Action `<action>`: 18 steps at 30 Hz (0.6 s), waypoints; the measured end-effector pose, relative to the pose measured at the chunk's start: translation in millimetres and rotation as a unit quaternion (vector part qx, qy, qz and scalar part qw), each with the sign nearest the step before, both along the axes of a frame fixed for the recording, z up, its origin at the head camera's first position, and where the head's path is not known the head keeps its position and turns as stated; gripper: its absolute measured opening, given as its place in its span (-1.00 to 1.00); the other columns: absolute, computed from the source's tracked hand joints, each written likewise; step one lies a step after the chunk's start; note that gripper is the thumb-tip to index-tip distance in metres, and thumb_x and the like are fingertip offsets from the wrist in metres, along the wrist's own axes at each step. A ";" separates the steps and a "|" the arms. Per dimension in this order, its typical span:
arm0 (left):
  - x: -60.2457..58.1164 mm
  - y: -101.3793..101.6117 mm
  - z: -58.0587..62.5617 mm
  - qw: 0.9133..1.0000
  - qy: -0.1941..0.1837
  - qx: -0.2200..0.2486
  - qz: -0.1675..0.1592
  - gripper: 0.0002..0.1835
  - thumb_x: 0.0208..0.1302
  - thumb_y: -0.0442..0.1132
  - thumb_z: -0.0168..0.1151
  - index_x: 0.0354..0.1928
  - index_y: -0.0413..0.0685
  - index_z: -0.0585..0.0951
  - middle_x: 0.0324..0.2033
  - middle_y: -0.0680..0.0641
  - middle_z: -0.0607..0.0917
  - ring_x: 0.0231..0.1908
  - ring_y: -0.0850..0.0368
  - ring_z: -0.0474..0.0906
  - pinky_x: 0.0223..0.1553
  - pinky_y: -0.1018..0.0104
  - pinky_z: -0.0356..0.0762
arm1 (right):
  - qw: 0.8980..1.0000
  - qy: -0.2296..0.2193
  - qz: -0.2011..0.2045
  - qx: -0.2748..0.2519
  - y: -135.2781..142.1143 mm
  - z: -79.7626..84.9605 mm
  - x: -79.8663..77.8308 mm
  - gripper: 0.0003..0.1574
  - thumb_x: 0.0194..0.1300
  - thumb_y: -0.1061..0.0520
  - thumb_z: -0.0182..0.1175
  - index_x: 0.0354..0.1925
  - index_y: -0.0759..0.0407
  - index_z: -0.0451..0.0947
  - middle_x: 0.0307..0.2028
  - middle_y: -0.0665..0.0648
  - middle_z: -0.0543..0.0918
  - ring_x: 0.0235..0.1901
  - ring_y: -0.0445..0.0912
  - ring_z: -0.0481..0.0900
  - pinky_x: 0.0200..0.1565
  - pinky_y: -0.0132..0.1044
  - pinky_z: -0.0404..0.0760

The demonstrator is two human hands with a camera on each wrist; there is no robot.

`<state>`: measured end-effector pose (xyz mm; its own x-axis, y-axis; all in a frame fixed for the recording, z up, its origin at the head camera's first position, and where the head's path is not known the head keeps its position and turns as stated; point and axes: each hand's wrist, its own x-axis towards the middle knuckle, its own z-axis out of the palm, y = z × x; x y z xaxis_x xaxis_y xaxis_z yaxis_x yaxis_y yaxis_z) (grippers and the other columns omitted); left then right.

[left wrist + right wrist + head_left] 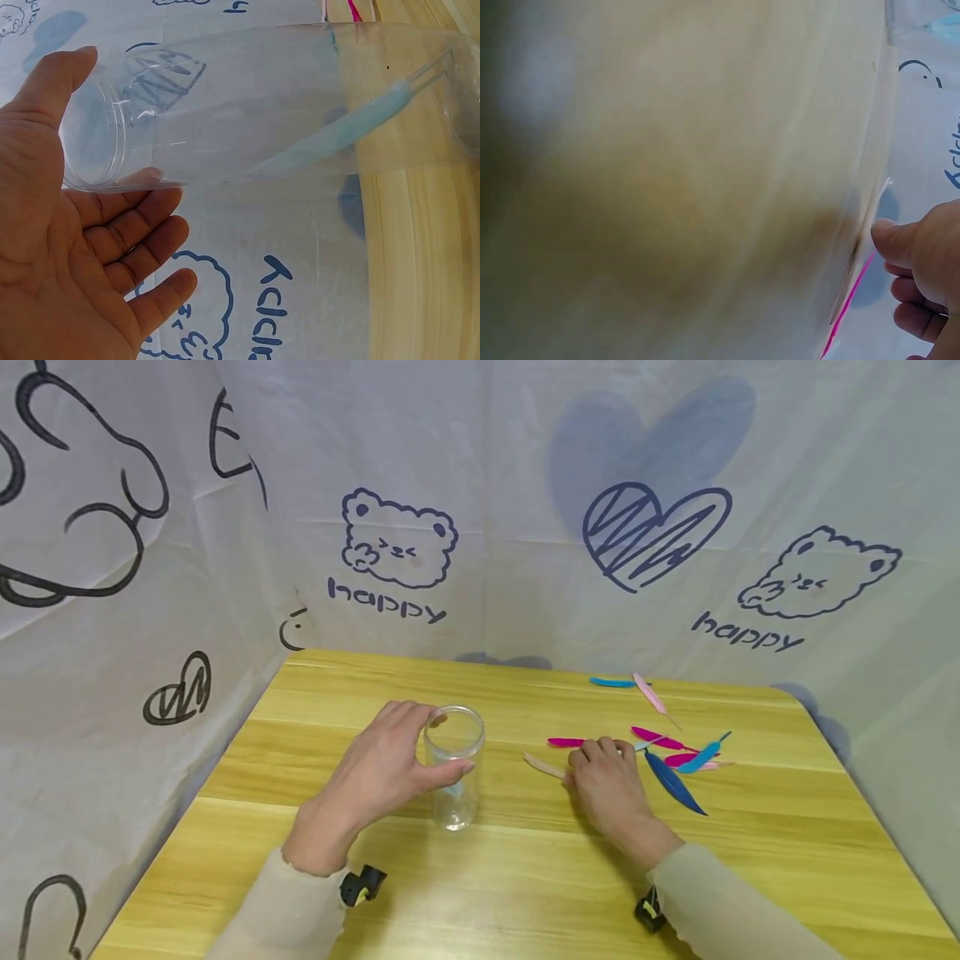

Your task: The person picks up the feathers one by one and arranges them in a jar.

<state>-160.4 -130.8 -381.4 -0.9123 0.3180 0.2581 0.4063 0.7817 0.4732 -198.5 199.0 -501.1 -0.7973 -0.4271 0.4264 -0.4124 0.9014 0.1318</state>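
Near the middle of the table stands a clear, open-topped plastic jar. My left hand holds it near the rim, thumb on the near side and fingers toward the far side. A light blue feather leans inside the jar. My right hand is low over the table among loose feathers, its fingers bent downward. Between thumb and fingers it pinches a pale cream feather, whose end sticks out to the left. Beyond the fingers lies a magenta feather.
Right of my right hand lie a dark blue feather, a bright blue feather and another magenta feather. Farther back are a blue feather and a light pink feather. A printed white cloth hangs behind the wooden table.
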 end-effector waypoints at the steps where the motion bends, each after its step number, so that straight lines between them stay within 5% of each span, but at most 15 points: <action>1: -0.1 0.0 -0.1 1.000 0.000 0.000 0.000 -0.20 0.18 0.34 0.49 0.27 -0.06 0.60 0.18 -0.07 0.66 0.26 -0.06 0.53 0.26 -0.07 0.59 | 1.000 -0.001 -0.002 0.000 -0.1 -0.5 -0.6 -0.71 0.32 0.03 0.48 -0.28 0.20 0.64 -0.28 0.16 0.63 -0.13 0.17 0.53 0.08 0.20 0.49; 18: -0.8 -0.5 -2.8 1.000 0.010 -0.004 -0.001 -0.21 0.18 0.33 0.49 0.26 -0.07 0.61 0.17 -0.07 0.66 0.25 -0.05 0.54 0.23 -0.07 0.60 | 1.000 -0.022 -0.002 0.015 -5.3 -2.0 -6.8 -0.77 0.36 0.10 0.43 -0.39 0.18 0.65 -0.35 0.11 0.61 -0.17 0.14 0.54 0.10 0.22 0.48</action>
